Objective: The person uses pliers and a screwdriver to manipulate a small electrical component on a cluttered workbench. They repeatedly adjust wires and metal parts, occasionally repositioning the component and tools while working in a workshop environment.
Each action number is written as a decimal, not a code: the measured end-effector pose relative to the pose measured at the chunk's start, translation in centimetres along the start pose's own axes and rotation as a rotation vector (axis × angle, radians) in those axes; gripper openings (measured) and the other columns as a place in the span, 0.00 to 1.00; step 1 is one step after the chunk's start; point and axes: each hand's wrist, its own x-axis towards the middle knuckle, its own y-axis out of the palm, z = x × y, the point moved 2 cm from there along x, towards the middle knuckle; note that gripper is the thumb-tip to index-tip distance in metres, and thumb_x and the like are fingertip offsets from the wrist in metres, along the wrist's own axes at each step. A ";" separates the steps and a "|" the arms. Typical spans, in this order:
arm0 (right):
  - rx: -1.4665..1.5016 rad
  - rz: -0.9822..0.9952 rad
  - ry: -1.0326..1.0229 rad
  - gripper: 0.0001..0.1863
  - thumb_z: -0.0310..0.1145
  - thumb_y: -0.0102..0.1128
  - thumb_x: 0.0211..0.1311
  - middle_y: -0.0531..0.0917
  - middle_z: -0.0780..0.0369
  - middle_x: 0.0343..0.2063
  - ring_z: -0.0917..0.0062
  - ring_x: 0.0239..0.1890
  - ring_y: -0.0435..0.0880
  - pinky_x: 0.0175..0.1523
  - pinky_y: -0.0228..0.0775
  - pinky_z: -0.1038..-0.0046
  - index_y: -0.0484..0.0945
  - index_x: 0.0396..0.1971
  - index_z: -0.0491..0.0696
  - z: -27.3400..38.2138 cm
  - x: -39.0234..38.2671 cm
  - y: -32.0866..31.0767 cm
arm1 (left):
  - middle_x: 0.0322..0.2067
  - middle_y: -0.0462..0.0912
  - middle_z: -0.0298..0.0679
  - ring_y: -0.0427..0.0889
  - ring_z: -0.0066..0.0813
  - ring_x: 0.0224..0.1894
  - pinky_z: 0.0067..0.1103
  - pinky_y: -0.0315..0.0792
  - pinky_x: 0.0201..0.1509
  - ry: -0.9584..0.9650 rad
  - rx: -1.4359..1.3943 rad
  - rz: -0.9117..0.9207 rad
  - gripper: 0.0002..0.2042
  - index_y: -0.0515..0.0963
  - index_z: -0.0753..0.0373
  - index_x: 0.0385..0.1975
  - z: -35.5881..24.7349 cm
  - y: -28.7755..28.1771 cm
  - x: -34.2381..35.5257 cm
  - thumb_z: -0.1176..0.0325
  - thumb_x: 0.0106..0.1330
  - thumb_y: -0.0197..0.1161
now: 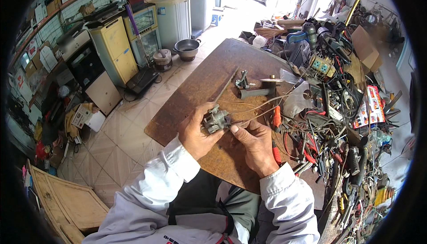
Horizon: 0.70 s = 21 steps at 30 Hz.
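Above the brown wooden board (187, 97), my left hand (194, 136) is closed round a small, grey metal motor-like part (215, 119). Thin wires (263, 106) run from its right side toward the clutter. My right hand (257, 148) pinches a wire between thumb and forefinger, close against the part; the fingertips hide the exact joint. Beyond my hands lie a metal bracket (242, 80), a grey cylinder (255, 93) and a round metal disc on a stub (272, 80). Just past my right hand is an orange-red tool handle (276, 117).
A dense heap of tools, cables and parts (338, 128) covers the right side, with a clear plastic bag (297, 100) at its near edge. On the tiled floor at left stand a dark pot (187, 50) and yellow cabinets (114, 50). A wooden cabinet (66, 199) is at lower left.
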 end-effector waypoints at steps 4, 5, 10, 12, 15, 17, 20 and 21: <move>0.130 -0.008 0.057 0.06 0.27 0.70 0.64 0.86 0.61 0.27 0.79 0.26 0.82 0.30 0.75 0.76 0.85 0.33 0.40 -0.2 0.1 0.2 | 0.53 0.82 0.46 0.85 0.35 0.52 0.28 0.81 0.54 0.052 0.073 -0.006 0.38 0.70 0.61 0.62 -0.2 0.0 0.1 0.81 0.48 0.80; 0.159 -0.016 0.068 0.06 0.26 0.71 0.64 0.86 0.60 0.28 0.78 0.25 0.82 0.29 0.76 0.74 0.84 0.32 0.39 -0.4 0.1 0.1 | 0.53 0.82 0.46 0.85 0.36 0.52 0.28 0.81 0.54 0.068 0.095 -0.006 0.38 0.70 0.61 0.62 -0.4 0.1 0.1 0.80 0.48 0.80; 0.186 -0.032 0.062 0.07 0.27 0.71 0.64 0.84 0.61 0.23 0.79 0.21 0.79 0.26 0.73 0.76 0.84 0.28 0.40 -0.3 0.0 0.5 | 0.52 0.81 0.48 0.85 0.47 0.51 0.32 0.81 0.53 0.081 0.131 0.010 0.37 0.70 0.60 0.61 -0.6 0.4 -0.1 0.77 0.48 0.79; 0.130 -0.035 0.093 0.08 0.28 0.71 0.64 0.84 0.63 0.22 0.80 0.20 0.78 0.25 0.71 0.76 0.84 0.28 0.40 -0.3 -0.1 0.4 | 0.51 0.82 0.47 0.85 0.47 0.50 0.32 0.81 0.52 0.066 0.121 0.018 0.36 0.70 0.60 0.61 -0.7 0.4 -0.1 0.77 0.49 0.78; -0.218 -0.047 0.062 0.10 0.32 0.73 0.63 0.84 0.64 0.22 0.79 0.19 0.78 0.25 0.68 0.74 0.83 0.29 0.41 -0.3 -0.3 -0.5 | 0.50 0.83 0.47 0.86 0.46 0.49 0.32 0.81 0.51 0.074 0.107 -0.002 0.35 0.71 0.60 0.61 -0.5 0.4 0.0 0.78 0.50 0.77; -0.733 -0.121 -0.123 0.13 0.34 0.75 0.61 0.83 0.64 0.20 0.76 0.18 0.78 0.25 0.68 0.72 0.82 0.27 0.41 0.5 -0.9 -0.4 | 0.51 0.83 0.47 0.86 0.43 0.50 0.30 0.82 0.52 0.080 0.101 -0.017 0.34 0.72 0.61 0.61 -0.3 0.2 0.1 0.79 0.50 0.77; -1.143 -0.160 -0.846 0.11 0.30 0.74 0.56 0.84 0.55 0.33 0.64 0.36 0.84 0.40 0.75 0.64 0.83 0.36 0.41 2.2 -1.7 -0.2 | 0.53 0.83 0.47 0.86 0.37 0.52 0.28 0.82 0.54 0.080 0.083 -0.019 0.34 0.73 0.62 0.61 -0.4 0.3 0.2 0.82 0.50 0.76; -1.208 -0.129 -0.882 0.12 0.29 0.73 0.55 0.84 0.55 0.36 0.62 0.40 0.83 0.45 0.74 0.62 0.83 0.38 0.42 2.6 -1.6 -0.1 | 0.53 0.83 0.47 0.86 0.37 0.52 0.28 0.81 0.54 0.083 0.080 -0.015 0.34 0.73 0.62 0.61 -0.3 0.3 0.2 0.83 0.50 0.76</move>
